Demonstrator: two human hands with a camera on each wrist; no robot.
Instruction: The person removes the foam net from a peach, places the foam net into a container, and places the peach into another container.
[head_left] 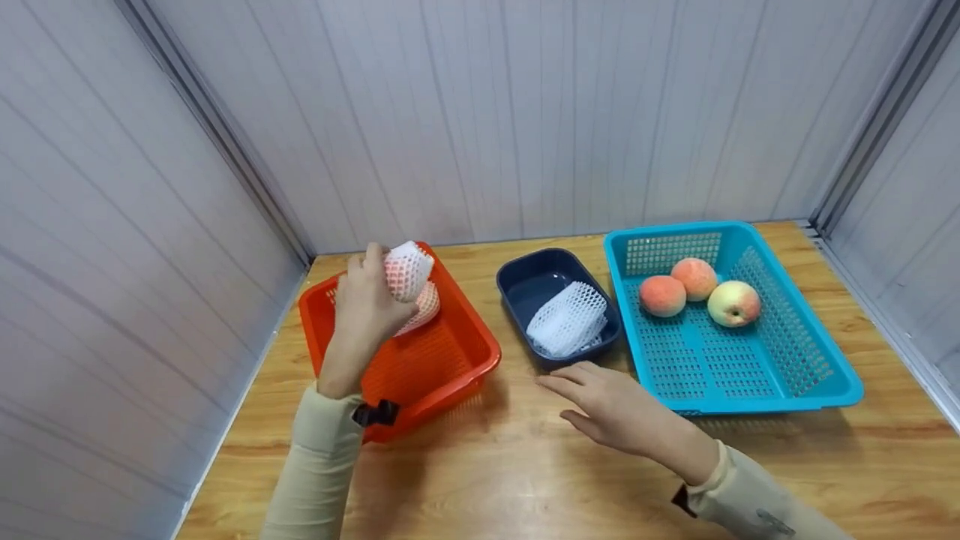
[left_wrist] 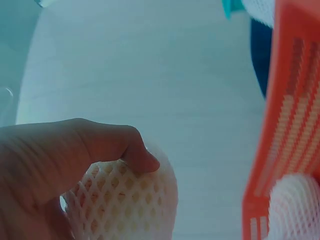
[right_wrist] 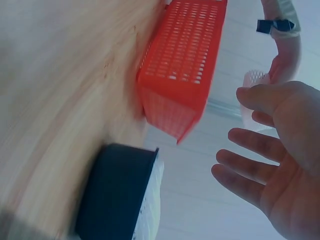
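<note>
My left hand [head_left: 367, 300] grips a peach in a white foam net [head_left: 409, 271], held above the red basket [head_left: 480, 352]. The left wrist view shows the thumb bent over the netted peach [left_wrist: 122, 205]. Another netted peach [head_left: 424, 306] lies in the red basket below, partly hidden by the hand. My right hand [head_left: 615, 409] hovers near the front of the dark blue bin [head_left: 529, 281], holding nothing, its fingers loosely spread in the right wrist view. Inside that bin lie white foam nets [head_left: 570, 319].
At the right stands a turquoise basket [head_left: 806, 330] with three bare peaches, including a pale yellow-red peach [head_left: 733, 304]. All the containers sit on a wooden table [head_left: 510, 472]. Panel walls [head_left: 480, 120] enclose the back and sides.
</note>
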